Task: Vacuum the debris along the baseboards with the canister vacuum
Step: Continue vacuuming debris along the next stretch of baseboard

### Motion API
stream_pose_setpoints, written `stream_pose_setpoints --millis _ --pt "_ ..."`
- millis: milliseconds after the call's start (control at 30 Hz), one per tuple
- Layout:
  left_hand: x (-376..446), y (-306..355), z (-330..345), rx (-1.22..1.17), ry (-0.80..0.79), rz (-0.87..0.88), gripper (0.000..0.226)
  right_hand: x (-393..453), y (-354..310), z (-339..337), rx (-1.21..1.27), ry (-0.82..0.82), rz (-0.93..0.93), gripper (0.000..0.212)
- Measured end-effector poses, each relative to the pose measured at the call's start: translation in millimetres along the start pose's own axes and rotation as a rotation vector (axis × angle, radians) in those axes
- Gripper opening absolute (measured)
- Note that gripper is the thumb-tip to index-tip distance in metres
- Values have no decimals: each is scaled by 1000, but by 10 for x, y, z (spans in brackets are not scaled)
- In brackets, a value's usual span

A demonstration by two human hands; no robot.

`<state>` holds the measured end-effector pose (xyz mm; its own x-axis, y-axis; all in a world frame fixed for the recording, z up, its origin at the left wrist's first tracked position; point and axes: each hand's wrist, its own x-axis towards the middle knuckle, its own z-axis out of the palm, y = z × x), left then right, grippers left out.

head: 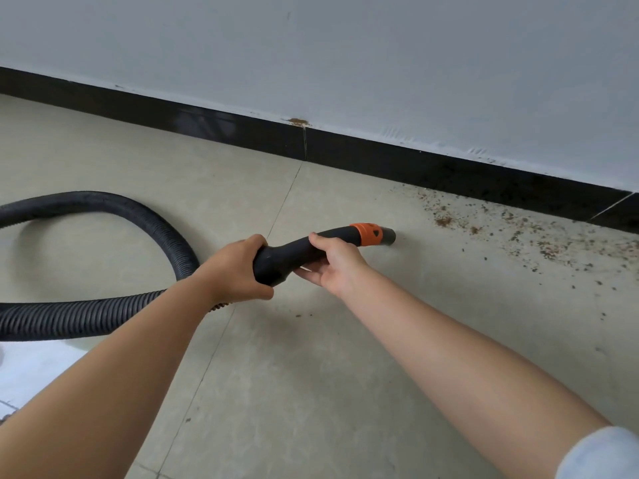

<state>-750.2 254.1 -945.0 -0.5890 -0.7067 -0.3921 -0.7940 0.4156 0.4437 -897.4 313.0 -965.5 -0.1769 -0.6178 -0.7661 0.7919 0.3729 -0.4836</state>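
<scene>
A black vacuum handle (294,252) with an orange collar (369,234) ends in a dark nozzle (389,235) held just above the beige tiled floor. My left hand (238,271) grips the thick rear end of the handle. My right hand (333,262) holds the handle further forward, thumb on top and fingers under it. The ribbed black hose (103,209) loops on the floor to the left. Brown debris (518,233) lies scattered along the black baseboard (449,174), to the right of the nozzle and apart from it.
A white wall (345,63) rises above the baseboard, with a brown stain (298,122) at a baseboard joint. A few stray crumbs (302,315) lie on the tiles near my arms. A white patch (31,371) shows at the lower left.
</scene>
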Motion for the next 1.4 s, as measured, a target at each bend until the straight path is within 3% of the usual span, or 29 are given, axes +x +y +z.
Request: stream_pose_setpoints --millis 167,333,667,1400 --pt "75 292 59 35 -17 27 43 -65 -158 -195 9 33 -21 20" --pt "120 450 156 63 8 -7 42 -27 -273 -290 -10 47 -40 42" --pt "118 485 300 7 216 -216 42 97 -439 -12 -222 63 -18 41" --pt "653 1040 489 -92 86 -139 43 233 -952 -469 -281 251 -100 41"
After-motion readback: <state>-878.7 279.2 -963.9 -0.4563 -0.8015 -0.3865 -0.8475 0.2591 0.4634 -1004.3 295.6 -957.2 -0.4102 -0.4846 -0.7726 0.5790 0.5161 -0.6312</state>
